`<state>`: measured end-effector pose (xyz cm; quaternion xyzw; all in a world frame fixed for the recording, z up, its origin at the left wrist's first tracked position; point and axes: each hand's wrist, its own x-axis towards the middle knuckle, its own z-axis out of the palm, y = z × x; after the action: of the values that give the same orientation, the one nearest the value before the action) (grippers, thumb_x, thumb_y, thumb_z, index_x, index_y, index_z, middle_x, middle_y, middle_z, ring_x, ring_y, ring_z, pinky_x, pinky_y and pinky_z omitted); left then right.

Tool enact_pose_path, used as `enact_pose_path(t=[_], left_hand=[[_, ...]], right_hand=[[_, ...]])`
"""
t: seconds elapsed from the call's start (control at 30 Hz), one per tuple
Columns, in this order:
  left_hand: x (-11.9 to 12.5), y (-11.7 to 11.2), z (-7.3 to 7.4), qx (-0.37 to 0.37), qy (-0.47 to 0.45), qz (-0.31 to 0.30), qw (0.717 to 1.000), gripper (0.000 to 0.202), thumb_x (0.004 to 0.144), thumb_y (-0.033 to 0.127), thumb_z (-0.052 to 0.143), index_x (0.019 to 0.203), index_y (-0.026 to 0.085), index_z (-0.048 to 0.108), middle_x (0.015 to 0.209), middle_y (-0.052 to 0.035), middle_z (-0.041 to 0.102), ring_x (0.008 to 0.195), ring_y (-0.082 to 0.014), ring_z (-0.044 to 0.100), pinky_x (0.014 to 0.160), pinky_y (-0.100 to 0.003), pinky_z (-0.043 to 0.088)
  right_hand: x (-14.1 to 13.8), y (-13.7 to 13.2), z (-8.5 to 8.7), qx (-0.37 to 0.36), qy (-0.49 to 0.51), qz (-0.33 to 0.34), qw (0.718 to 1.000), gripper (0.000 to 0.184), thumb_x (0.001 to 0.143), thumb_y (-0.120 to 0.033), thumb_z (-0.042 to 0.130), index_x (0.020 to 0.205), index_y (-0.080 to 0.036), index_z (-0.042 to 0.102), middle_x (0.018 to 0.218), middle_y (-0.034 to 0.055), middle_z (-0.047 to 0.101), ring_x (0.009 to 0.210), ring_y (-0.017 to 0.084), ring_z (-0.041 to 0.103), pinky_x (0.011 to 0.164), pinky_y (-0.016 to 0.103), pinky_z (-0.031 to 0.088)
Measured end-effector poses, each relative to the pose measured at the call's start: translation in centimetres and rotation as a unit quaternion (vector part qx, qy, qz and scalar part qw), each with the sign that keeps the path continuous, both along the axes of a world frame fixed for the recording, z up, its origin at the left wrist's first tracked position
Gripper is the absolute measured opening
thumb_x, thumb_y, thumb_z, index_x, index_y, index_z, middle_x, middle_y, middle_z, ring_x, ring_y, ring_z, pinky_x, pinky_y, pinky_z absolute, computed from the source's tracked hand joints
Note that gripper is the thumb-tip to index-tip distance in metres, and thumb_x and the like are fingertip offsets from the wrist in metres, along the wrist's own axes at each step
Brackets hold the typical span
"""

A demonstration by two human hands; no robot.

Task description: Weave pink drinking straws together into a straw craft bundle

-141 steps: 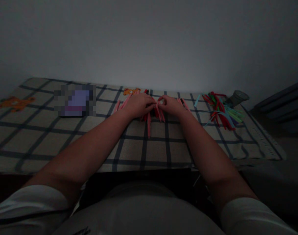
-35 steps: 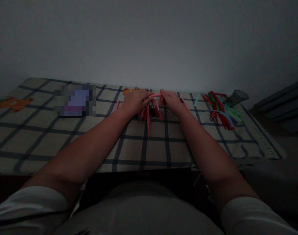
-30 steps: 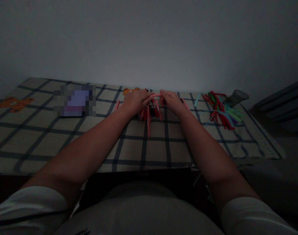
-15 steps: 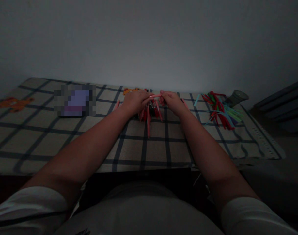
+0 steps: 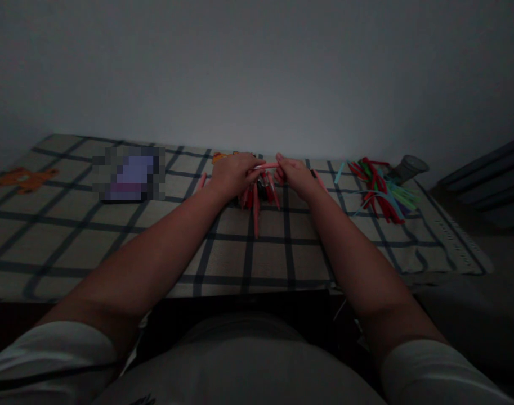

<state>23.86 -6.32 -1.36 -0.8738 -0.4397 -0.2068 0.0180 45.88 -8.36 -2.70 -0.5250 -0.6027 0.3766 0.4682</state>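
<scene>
Between my two hands, above the table, a thin pink stick [image 5: 267,166] is stretched level; it looks pen-like, but the dim light hides its exact kind. My left hand [image 5: 233,173] grips its left end with fingers closed, palm down. At the other end, my right hand [image 5: 294,172] pinches it between thumb and fingers. Just below the hands lies a bunch of red, pink and dark pieces [image 5: 250,198], partly covered by my left hand. One long pink stick [image 5: 257,219] points out of it towards me.
A checked cloth [image 5: 223,259] covers the table, which meets a plain wall. To the left are a partly blurred purple-screened device [image 5: 134,174] and an orange cutout [image 5: 26,179]. Red, green and blue strips [image 5: 381,194] lie at right beside a tilted glass [image 5: 410,167].
Both hands keep their hold on the pink stick. My right hand's fingers have shifted very slightly; everything else stays put.
</scene>
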Motion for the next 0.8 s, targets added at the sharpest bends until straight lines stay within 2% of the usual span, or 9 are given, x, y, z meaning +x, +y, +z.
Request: enact_pose_path(t=[0.17, 0.33, 0.5, 0.7, 0.8], left_hand=[[-0.1, 0.2, -0.1, 0.003, 0.007, 0.009, 1.000, 0.039, 0.122, 0.047, 0.066, 0.152, 0.035, 0.088, 0.143, -0.0083, 0.090, 0.136, -0.0292, 0.082, 0.101, -0.034, 0.057], [0.1, 0.3, -0.2, 0.005, 0.038, 0.011, 0.999, 0.044, 0.126, 0.051, 0.057, 0.156, 0.035, 0.085, 0.147, -0.0091, 0.090, 0.135, -0.0298, 0.084, 0.101, -0.035, 0.058], [0.2, 0.0, 0.2, 0.012, 0.048, 0.001, 0.999, 0.045, 0.127, 0.052, 0.053, 0.154, 0.036, 0.086, 0.146, -0.0093, 0.090, 0.134, -0.0301, 0.085, 0.100, -0.035, 0.057], [0.4, -0.3, 0.9, -0.016, 0.065, 0.004, 0.998, 0.047, 0.128, 0.052, 0.051, 0.151, 0.033, 0.087, 0.145, -0.0108, 0.091, 0.135, -0.0324, 0.084, 0.100, -0.036, 0.055], [0.4, -0.1, 0.8, -0.015, 0.062, -0.001, 0.998, 0.048, 0.129, 0.052, 0.049, 0.150, 0.033, 0.087, 0.143, -0.0112, 0.091, 0.133, -0.0327, 0.085, 0.098, -0.037, 0.054]], right_hand=[[-0.2, -0.2, 0.3, -0.008, -0.021, 0.005, 1.000, 0.078, 0.110, -0.086, 0.072, 0.064, -0.027, 0.050, 0.059, -0.0037, 0.050, 0.059, 0.014, 0.048, 0.064, 0.030, 0.043], [-0.1, -0.4, 0.6, -0.015, -0.042, -0.004, 0.999, 0.068, 0.124, -0.057, 0.065, 0.065, -0.025, 0.052, 0.062, -0.0035, 0.050, 0.062, 0.015, 0.046, 0.069, 0.031, 0.042], [0.0, -0.4, 0.5, 0.003, -0.035, -0.002, 0.999, 0.069, 0.118, -0.065, 0.074, 0.065, -0.026, 0.051, 0.065, -0.0037, 0.049, 0.066, 0.017, 0.045, 0.070, 0.032, 0.042], [0.2, -0.3, 0.3, 0.019, -0.052, 0.009, 0.998, 0.069, 0.126, -0.051, 0.061, 0.063, -0.025, 0.051, 0.065, -0.0020, 0.051, 0.065, 0.016, 0.045, 0.072, 0.032, 0.041], [0.3, -0.1, 0.1, 0.027, -0.054, 0.002, 0.998, 0.071, 0.122, -0.065, 0.066, 0.064, -0.026, 0.051, 0.063, -0.0024, 0.052, 0.065, 0.016, 0.047, 0.070, 0.031, 0.041]])
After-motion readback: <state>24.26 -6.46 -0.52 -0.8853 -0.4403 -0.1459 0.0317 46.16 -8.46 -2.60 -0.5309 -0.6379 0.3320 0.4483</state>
